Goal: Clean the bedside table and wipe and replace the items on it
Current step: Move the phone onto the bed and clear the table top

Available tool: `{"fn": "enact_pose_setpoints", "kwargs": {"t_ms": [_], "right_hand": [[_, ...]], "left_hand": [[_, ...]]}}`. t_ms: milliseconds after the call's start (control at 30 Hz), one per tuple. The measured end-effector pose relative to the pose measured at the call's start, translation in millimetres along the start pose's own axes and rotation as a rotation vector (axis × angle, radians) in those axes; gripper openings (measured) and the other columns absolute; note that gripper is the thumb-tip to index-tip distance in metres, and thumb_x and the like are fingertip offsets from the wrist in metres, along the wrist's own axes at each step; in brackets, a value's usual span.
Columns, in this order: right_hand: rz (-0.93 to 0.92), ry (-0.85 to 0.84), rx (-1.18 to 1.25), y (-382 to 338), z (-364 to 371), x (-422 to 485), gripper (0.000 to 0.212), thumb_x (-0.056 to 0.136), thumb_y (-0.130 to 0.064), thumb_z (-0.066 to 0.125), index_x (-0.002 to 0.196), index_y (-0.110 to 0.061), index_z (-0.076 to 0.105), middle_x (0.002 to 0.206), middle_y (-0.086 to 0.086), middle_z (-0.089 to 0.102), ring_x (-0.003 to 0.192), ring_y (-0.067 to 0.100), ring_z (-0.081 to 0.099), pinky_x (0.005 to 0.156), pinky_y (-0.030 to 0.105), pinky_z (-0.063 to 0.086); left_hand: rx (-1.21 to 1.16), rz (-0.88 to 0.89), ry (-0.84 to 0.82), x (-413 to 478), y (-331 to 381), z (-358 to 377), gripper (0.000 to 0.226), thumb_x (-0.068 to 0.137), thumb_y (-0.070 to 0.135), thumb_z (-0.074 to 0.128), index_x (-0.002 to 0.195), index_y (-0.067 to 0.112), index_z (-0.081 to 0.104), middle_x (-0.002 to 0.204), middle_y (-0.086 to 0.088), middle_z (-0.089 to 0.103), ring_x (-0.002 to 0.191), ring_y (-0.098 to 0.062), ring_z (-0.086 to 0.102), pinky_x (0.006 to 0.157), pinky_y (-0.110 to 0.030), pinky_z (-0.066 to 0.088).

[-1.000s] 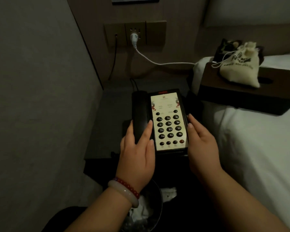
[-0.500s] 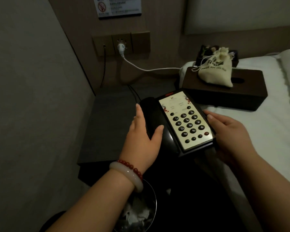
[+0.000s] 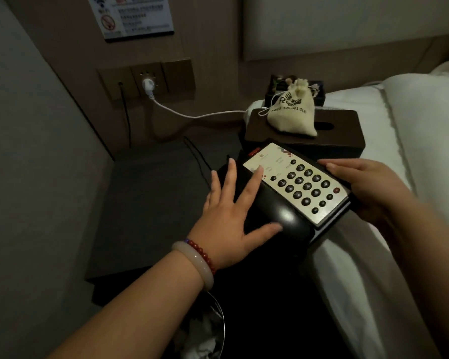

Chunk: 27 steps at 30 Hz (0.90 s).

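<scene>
A black desk telephone [image 3: 300, 189] with a pale keypad panel sits turned at an angle, half over the bed's edge. My left hand [image 3: 231, 216] lies spread on its black handset, fingers apart. My right hand [image 3: 366, 187] grips the phone's right side, fingers under and along its edge. The dark bedside table [image 3: 151, 203] lies to the left, its top bare. Black phone cords run from the phone toward the wall.
A dark tissue box [image 3: 342, 130] on the white bed [image 3: 412, 177] carries a cream drawstring bag [image 3: 292, 112]. A white plug and cable [image 3: 151, 86] hang from the wall sockets. A waste bin [image 3: 205, 332] with crumpled paper stands below my left arm.
The telephone has gone from the bedside table rightward onto the bed's edge and turned clockwise, both hands moving with it. The view has shifted up and left.
</scene>
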State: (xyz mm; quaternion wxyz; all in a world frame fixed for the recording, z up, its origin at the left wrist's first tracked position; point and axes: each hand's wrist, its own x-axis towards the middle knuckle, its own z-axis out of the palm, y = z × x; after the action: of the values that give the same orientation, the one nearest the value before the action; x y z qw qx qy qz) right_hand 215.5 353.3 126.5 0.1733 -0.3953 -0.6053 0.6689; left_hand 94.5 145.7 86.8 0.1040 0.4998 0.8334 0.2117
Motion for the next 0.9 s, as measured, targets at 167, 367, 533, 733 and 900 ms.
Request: {"fn": "enact_pose_setpoints", "kwargs": {"t_ms": [167,367,533,733,900], "right_hand": [[0.004,-0.047,-0.026,-5.7,-11.8,7.0,0.018,0.093,-0.008,0.053,0.097,-0.011,0.071,0.074,0.012,0.073,0.059,0.02,0.07,0.047,0.025,0.054],[0.019,-0.043,-0.052,-6.0,-21.3,13.2,0.018,0.092,-0.009,0.054,0.097,-0.01,0.071,0.079,0.014,0.073,0.063,0.021,0.07,0.05,0.028,0.055],[0.022,-0.071,-0.039,-4.7,-25.6,14.9,0.019,0.093,-0.009,0.053,0.099,-0.01,0.071,0.084,0.017,0.073,0.067,0.023,0.071,0.052,0.029,0.056],[-0.022,-0.119,-0.062,-8.0,-30.3,9.8,0.017,0.092,-0.009,0.053,0.095,-0.012,0.07,0.077,0.012,0.073,0.062,0.019,0.07,0.049,0.026,0.055],[-0.058,-0.04,-0.153,-6.3,-38.0,11.0,0.014,0.09,-0.01,0.059,0.096,-0.013,0.071,0.08,0.01,0.074,0.07,0.022,0.072,0.059,0.03,0.058]], "left_hand": [[0.41,0.265,0.101,10.4,-17.3,0.5,0.097,0.074,0.061,0.053,0.143,0.049,-0.015,0.156,-0.005,-0.022,0.14,-0.041,-0.022,0.111,-0.064,-0.004],[0.478,0.486,0.152,31.8,-15.8,-8.6,0.065,0.082,0.043,0.033,0.145,0.036,0.02,0.15,-0.015,0.034,0.137,-0.042,0.032,0.105,-0.064,0.026],[0.505,0.536,0.137,38.0,-15.7,-14.6,0.063,0.082,0.036,0.042,0.143,0.034,0.025,0.147,-0.015,0.039,0.133,-0.042,0.037,0.099,-0.067,0.031],[0.513,0.557,0.07,39.8,-12.0,-13.2,0.059,0.083,0.036,0.036,0.141,0.036,0.029,0.142,-0.01,0.045,0.127,-0.037,0.044,0.098,-0.064,0.036],[0.493,0.521,0.064,44.5,3.1,1.4,0.059,0.08,0.04,0.031,0.14,0.037,0.029,0.137,-0.009,0.05,0.121,-0.036,0.05,0.094,-0.062,0.041]]}}
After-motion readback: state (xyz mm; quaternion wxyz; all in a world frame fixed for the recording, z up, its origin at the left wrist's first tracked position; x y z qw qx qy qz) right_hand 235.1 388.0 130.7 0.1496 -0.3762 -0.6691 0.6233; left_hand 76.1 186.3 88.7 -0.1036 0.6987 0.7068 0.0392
